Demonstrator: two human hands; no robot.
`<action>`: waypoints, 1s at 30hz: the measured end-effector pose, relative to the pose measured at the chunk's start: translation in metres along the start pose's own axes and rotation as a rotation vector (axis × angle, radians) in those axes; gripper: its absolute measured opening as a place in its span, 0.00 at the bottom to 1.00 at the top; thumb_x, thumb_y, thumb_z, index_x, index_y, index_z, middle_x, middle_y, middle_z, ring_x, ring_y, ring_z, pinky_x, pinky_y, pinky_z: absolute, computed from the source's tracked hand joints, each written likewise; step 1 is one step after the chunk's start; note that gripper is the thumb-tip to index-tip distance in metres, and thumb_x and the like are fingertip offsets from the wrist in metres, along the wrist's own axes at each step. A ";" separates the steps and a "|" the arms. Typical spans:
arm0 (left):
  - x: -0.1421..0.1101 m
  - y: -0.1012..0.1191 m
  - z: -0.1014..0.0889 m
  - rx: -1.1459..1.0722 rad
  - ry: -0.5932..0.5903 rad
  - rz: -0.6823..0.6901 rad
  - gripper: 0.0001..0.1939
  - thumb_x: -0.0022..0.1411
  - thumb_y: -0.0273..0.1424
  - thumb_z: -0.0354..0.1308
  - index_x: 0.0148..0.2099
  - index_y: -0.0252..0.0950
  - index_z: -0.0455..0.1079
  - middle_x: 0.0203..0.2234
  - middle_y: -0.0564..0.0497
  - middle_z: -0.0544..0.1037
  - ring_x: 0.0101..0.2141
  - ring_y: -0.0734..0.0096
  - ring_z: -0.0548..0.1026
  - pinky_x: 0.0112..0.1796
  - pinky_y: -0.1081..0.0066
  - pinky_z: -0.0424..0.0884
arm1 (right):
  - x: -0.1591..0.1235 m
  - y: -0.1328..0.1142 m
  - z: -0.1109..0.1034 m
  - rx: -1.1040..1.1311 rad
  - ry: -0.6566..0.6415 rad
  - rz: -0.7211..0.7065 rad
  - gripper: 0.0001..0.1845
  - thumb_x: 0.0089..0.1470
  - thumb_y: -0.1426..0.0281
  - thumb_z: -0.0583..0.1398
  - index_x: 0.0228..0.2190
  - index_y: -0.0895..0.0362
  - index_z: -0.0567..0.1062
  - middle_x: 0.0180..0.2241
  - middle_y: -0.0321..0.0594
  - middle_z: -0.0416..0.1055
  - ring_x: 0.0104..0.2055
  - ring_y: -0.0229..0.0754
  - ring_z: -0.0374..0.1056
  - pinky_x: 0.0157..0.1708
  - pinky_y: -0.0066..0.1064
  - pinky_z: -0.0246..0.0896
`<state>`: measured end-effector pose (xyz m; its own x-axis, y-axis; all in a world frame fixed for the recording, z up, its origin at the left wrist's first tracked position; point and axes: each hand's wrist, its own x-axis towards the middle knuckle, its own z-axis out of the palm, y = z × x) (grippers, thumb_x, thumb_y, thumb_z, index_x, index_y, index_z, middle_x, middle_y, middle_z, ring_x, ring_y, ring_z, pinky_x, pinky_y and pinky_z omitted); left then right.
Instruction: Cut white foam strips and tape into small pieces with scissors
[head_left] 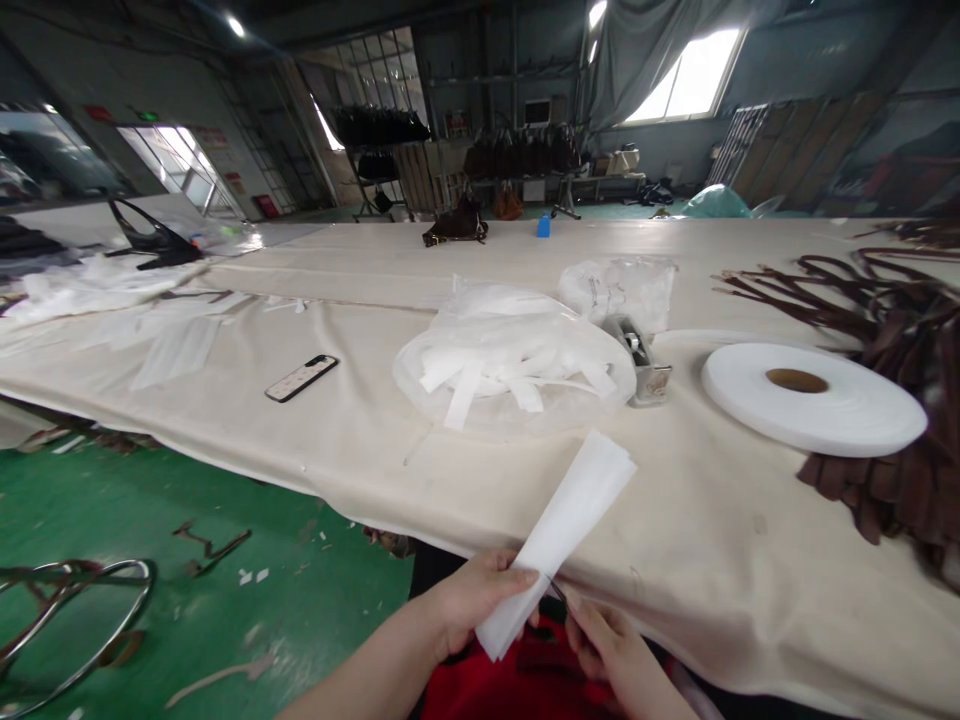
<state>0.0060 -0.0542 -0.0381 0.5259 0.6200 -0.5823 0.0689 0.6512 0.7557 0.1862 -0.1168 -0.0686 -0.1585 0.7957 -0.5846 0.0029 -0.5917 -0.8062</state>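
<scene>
My left hand (469, 600) is closed round the lower end of a stack of white fabric strips (562, 535), which slants up to the right over the table's front edge. My right hand (607, 640) is just right of it, fingers pinched on something thin and dark that I cannot make out, close to the strips. Both hands are over my lap, above red cloth (495, 690).
A long cloth-covered table (337, 440) carries a clear bag of white strips (510, 365), a wide white tape roll (814, 395), a small metal device (645, 365), a phone (301, 378) and dark brown straps (892, 330). A metal stool ring (75, 620) stands on the green floor.
</scene>
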 end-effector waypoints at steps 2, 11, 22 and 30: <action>0.001 0.001 0.001 0.043 0.030 0.002 0.28 0.45 0.51 0.65 0.36 0.31 0.70 0.21 0.49 0.75 0.21 0.73 0.70 0.23 0.74 0.63 | 0.004 0.007 0.000 0.014 0.037 -0.015 0.37 0.38 0.30 0.51 0.14 0.53 0.60 0.08 0.25 0.45 0.14 0.30 0.37 0.18 0.29 0.31; 0.000 0.009 0.003 0.317 0.105 0.072 0.19 0.53 0.46 0.60 0.35 0.34 0.68 0.21 0.51 0.75 0.21 0.72 0.70 0.23 0.73 0.64 | 0.012 0.016 -0.002 -0.019 0.064 0.007 0.37 0.39 0.31 0.51 0.12 0.52 0.57 0.08 0.26 0.44 0.14 0.30 0.37 0.17 0.29 0.32; 0.002 0.010 0.002 -0.062 0.028 -0.051 0.23 0.46 0.47 0.64 0.34 0.30 0.72 0.18 0.50 0.73 0.15 0.77 0.64 0.18 0.76 0.57 | 0.006 0.010 -0.005 0.015 -0.011 0.004 0.36 0.44 0.33 0.50 0.16 0.54 0.63 0.12 0.29 0.50 0.16 0.33 0.43 0.20 0.31 0.36; 0.002 0.011 0.001 -0.014 0.063 -0.071 0.22 0.45 0.41 0.64 0.38 0.30 0.70 0.19 0.48 0.75 0.18 0.72 0.69 0.21 0.73 0.64 | 0.008 0.013 -0.003 -0.008 -0.015 0.011 0.35 0.47 0.35 0.49 0.14 0.54 0.61 0.10 0.29 0.50 0.16 0.33 0.43 0.20 0.31 0.34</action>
<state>0.0082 -0.0463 -0.0307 0.4654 0.5979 -0.6526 0.0926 0.7004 0.7077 0.1881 -0.1176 -0.0842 -0.1727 0.7869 -0.5924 0.0129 -0.5996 -0.8002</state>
